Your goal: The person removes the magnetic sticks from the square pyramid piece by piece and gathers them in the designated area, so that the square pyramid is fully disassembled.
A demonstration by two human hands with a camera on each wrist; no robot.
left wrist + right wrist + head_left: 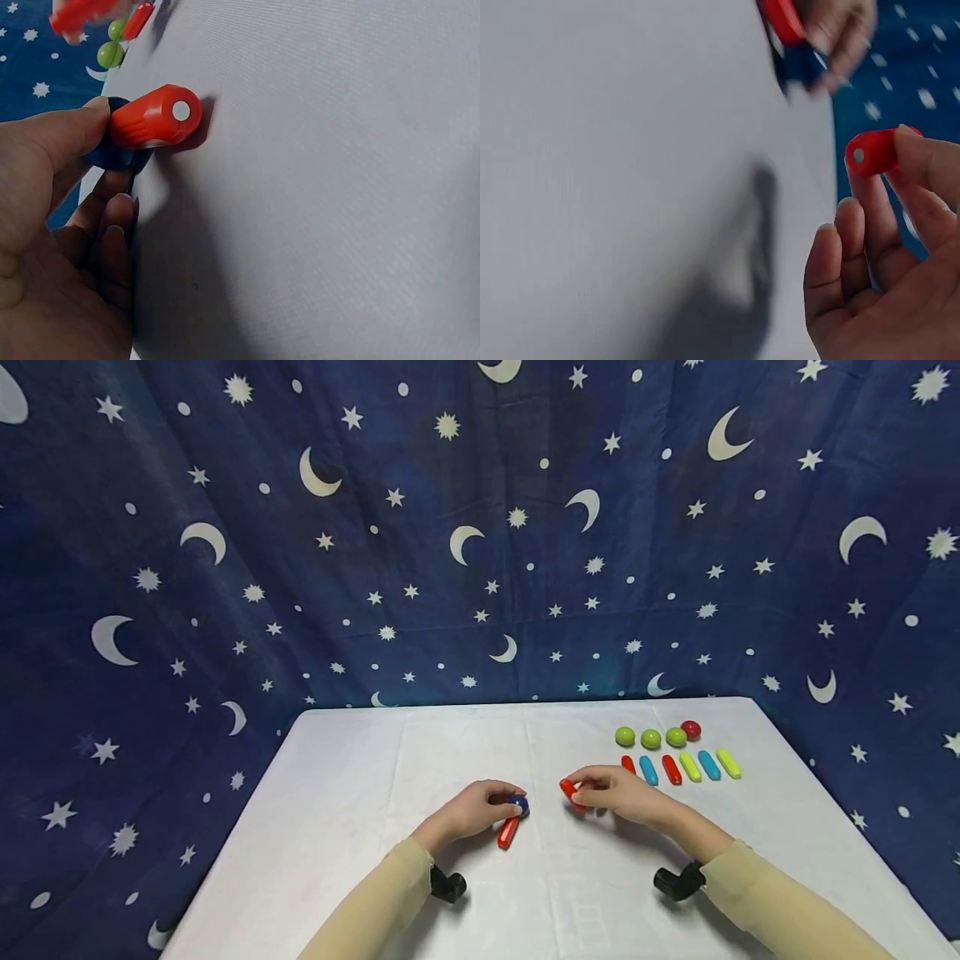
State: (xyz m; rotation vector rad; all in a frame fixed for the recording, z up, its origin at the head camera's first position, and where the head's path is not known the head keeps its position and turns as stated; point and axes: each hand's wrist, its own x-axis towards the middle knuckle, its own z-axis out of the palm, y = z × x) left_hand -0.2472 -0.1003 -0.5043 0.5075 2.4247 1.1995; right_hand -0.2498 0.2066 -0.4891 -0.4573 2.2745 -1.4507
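Note:
My left hand [476, 810] pinches a dark blue ball [519, 804] between thumb and fingers, low over the white tabletop. A short red rod [508, 832] sticks out from that ball toward the near edge. In the left wrist view, the rod's free end [181, 111] carries a pale round disc. To the right, my right hand [626, 795] holds another red rod [569, 791] with thumb and fingertips. Seen from the right wrist, this rod [877, 152] is raised off the table, a grey disc on its visible end. A gap separates the two hands.
Behind my right hand lies a row of red, blue and yellow rods [708, 765]. Beyond them sit several green balls [651, 739] and a red ball [691, 730]. A dark blue star-and-moon curtain [420, 568] hangs behind the white table [330, 827].

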